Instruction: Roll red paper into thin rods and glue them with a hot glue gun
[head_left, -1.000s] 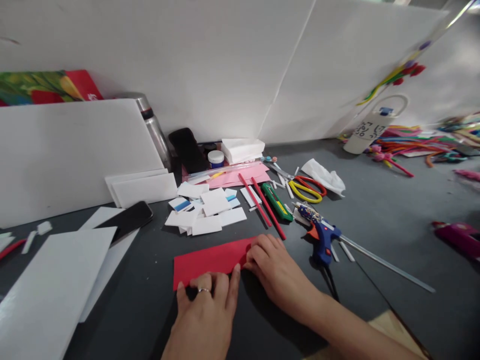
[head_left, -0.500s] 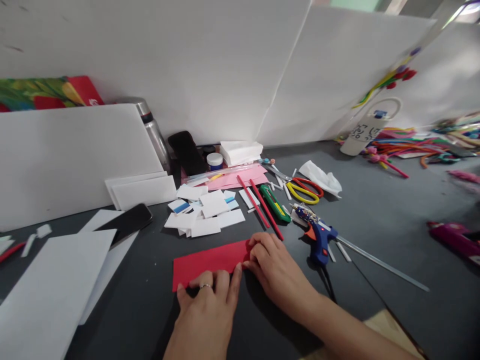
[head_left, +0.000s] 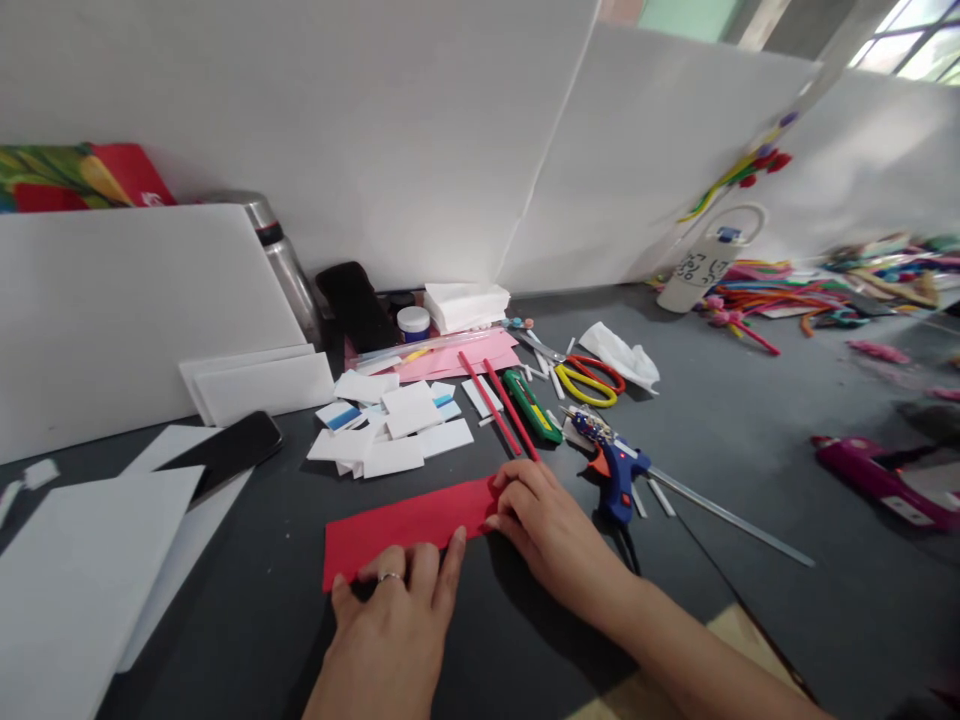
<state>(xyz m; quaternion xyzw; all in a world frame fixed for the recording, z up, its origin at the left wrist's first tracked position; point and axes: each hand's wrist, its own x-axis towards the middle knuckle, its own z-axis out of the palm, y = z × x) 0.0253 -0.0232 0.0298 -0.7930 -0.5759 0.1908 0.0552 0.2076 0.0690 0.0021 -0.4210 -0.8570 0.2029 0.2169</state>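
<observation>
A strip of red paper (head_left: 397,520) lies on the dark table in front of me, long side across. My left hand (head_left: 394,610), with a ring on one finger, holds its near edge, thumb at the left corner and fingertips along the edge. At the paper's right end, my right hand (head_left: 536,515) has its thumb and curled fingers closed on it. Beyond the paper are two thin red sticks (head_left: 491,405), a green box cutter (head_left: 532,405) and a pile of white card pieces (head_left: 397,430). A blue glue gun (head_left: 619,475) lies right of my right hand.
Scissors (head_left: 592,380) and crumpled white tissue (head_left: 621,357) lie behind the glue gun. White sheets (head_left: 97,580) and a black phone (head_left: 232,450) are at left. A magenta tool (head_left: 877,480) lies far right, a white bottle (head_left: 697,265) behind. White boards (head_left: 360,130) stand at the back.
The view has turned slightly right, so things appear shifted left. My left hand's fingertips lie a little farther from my right hand along the paper's edge. Both hands stay on the paper.
</observation>
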